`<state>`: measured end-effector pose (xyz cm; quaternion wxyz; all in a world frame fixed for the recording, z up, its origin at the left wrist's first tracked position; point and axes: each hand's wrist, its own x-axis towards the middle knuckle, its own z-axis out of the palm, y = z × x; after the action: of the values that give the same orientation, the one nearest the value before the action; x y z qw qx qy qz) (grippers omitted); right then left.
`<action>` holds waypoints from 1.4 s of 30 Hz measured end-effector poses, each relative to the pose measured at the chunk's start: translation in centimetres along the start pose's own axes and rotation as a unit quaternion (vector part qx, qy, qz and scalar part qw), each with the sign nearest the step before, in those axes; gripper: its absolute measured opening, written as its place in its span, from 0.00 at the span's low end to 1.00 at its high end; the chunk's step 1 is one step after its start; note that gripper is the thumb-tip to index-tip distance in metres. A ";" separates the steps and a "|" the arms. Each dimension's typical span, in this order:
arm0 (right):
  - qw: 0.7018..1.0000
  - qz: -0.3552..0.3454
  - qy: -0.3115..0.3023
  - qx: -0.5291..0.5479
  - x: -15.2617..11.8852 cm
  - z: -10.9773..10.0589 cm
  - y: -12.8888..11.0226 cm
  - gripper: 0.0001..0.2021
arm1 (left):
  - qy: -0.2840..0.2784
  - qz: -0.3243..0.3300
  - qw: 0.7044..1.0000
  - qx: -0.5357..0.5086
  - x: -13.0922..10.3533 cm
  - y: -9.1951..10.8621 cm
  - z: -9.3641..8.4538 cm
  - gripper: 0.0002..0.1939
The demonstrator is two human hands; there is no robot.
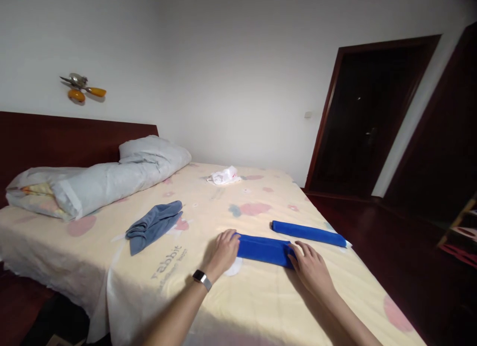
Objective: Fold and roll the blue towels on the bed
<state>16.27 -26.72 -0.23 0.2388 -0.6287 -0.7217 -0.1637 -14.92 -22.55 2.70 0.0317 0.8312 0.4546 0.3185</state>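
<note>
A bright blue towel (pixel 264 250), folded into a flat strip, lies across the patterned bedsheet in front of me. My left hand (pixel 226 249), with a watch on the wrist, grips its left end with curled fingers. At the opposite end my right hand (pixel 309 264) holds the right edge, thumb and fingers bent around it. A second blue towel (pixel 308 232), folded into a narrower strip, rests just beyond, towards the right edge of the bed. Off to the left is a crumpled grey-blue towel (pixel 153 225), apart from both hands.
A rolled pale quilt (pixel 108 184) lies along the dark headboard (pixel 74 137). A crumpled white plastic bag (pixel 224 175) sits near the bed's far side. The bedsheet (pixel 268 306) drops at the right edge to dark floor. A dark door (pixel 368 117) stands at the back right.
</note>
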 end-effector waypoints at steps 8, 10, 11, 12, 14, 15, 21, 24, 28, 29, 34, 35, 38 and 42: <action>0.956 -0.163 -0.187 0.154 1.8 0.5 -1.8 0.30 | -0.158 0.136 0.978 0.024 1.0 1.7 3.6 0.30; 0.953 -0.153 -0.209 0.159 2.2 0.6 -0.7 0.31 | -0.167 0.123 0.978 0.030 1.2 0.2 3.7 0.31; 0.953 -0.143 -0.214 0.161 2.3 0.7 -0.1 0.31 | -0.168 0.120 0.978 0.031 1.3 -0.6 3.6 0.31; 0.954 -0.130 -0.218 0.162 2.5 0.7 0.4 0.31 | -0.170 0.118 0.978 0.031 1.5 -1.4 3.3 0.32; 0.956 -0.100 -0.224 0.164 2.7 0.7 1.3 0.31 | -0.184 0.111 0.976 0.025 2.0 -2.9 2.6 0.35; 0.956 -0.086 -0.227 0.167 2.8 0.7 1.6 0.31 | -0.196 0.106 0.975 0.018 2.3 -3.5 2.2 0.35; 0.930 -0.005 -0.257 0.262 3.2 0.5 4.2 0.27 | -0.228 0.015 0.965 -0.129 3.4 -6.2 0.5 0.30; 0.922 0.018 -0.254 0.291 3.5 0.4 5.6 0.24 | -0.259 -0.037 0.938 -0.226 3.7 -7.3 -0.2 0.21; 0.927 0.046 -0.218 0.303 4.0 0.5 6.0 0.24 | -0.251 -0.077 0.924 -0.280 4.3 -8.2 -0.2 0.21; 0.923 0.053 -0.211 0.319 4.1 0.6 5.9 0.25 | -0.227 -0.090 0.929 -0.280 4.5 -8.3 0.0 0.21; 0.882 0.162 -0.184 0.403 4.4 1.9 5.3 0.27 | -0.086 -0.131 0.965 -0.209 5.1 -9.0 1.6 0.22; 0.880 0.180 -0.167 0.407 4.5 2.4 5.4 0.27 | -0.070 -0.135 0.968 -0.199 5.2 -9.2 2.0 0.22; 0.897 0.187 -0.117 0.382 4.6 3.7 5.8 0.29 | -0.032 -0.128 0.976 -0.173 5.4 -9.5 3.2 0.22; 0.947 0.116 -0.076 0.290 4.6 5.1 6.3 0.26 | 0.015 -0.112 0.992 -0.063 5.4 -9.7 4.1 0.20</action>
<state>21.29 -19.19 -2.29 0.3726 -0.6223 -0.6760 0.1302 -17.74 -11.70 -1.16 0.1130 0.7663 0.5245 0.3534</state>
